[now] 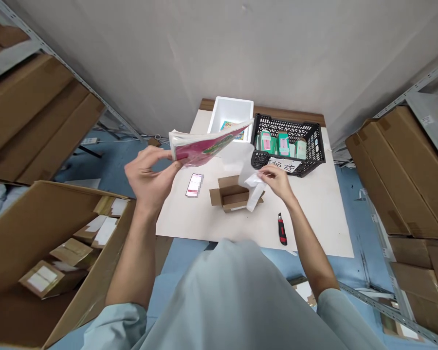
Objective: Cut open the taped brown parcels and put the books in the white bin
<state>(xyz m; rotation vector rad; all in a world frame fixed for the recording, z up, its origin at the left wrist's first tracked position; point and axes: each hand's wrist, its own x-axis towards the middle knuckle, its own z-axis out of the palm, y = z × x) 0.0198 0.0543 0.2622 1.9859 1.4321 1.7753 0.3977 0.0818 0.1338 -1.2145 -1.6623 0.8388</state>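
Note:
My left hand (149, 177) is closed on the left end of a pink and green packet (208, 145), holding it in the air above the white table (314, 214). My right hand (277, 181) pinches a crumpled white plastic wrapper (253, 187) that hangs over the right side of a small open cardboard box (231, 194) on the table. A phone (194, 185) lies flat left of that box, below the packet.
A black crate (288, 146) of green cartons with a paper label stands at the back right, a white foam box (230, 114) beside it. A red and black utility knife (282, 229) lies near the front edge. A large carton of parcels (58, 253) sits at left; shelves of cartons flank both sides.

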